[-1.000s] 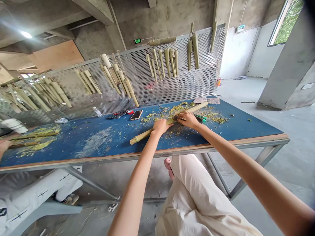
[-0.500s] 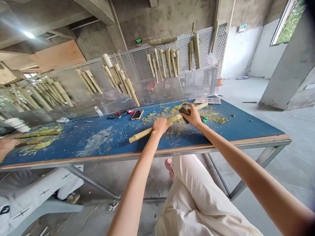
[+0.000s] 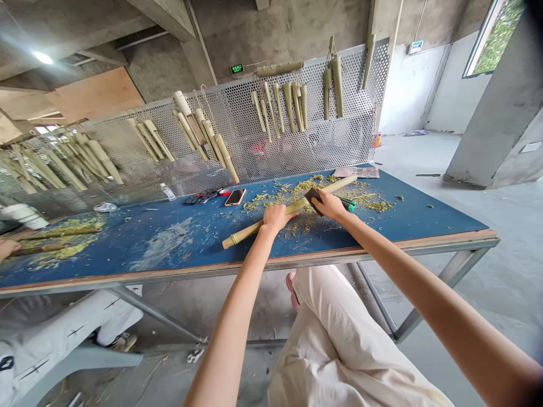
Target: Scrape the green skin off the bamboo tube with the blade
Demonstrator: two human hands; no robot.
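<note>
A bamboo tube (image 3: 246,233) lies slantwise on the blue table, its near end to the left and its far end up to the right. My left hand (image 3: 276,217) is closed around its middle and presses it down. Farther along, my right hand (image 3: 331,204) grips a dark grey piece of sandpaper (image 3: 313,199), which lies against the tube. Just beyond the right hand shows a tool with a green handle (image 3: 349,204), partly hidden by the hand. Yellow-green shavings (image 3: 305,227) are scattered around both hands.
A phone (image 3: 235,196), a red tape roll (image 3: 223,192) and a small bottle (image 3: 168,192) lie toward the back. Behind the table (image 3: 441,221) stands a perforated metal panel (image 3: 237,107) hung with bamboo pieces. At far left, another person's hand (image 3: 7,249) is near bamboo pieces.
My right hand has slid the sandpaper slightly down along the bamboo tube, toward my left hand, and flattened lower over it. My left hand keeps its hold. The view has shifted slightly.
</note>
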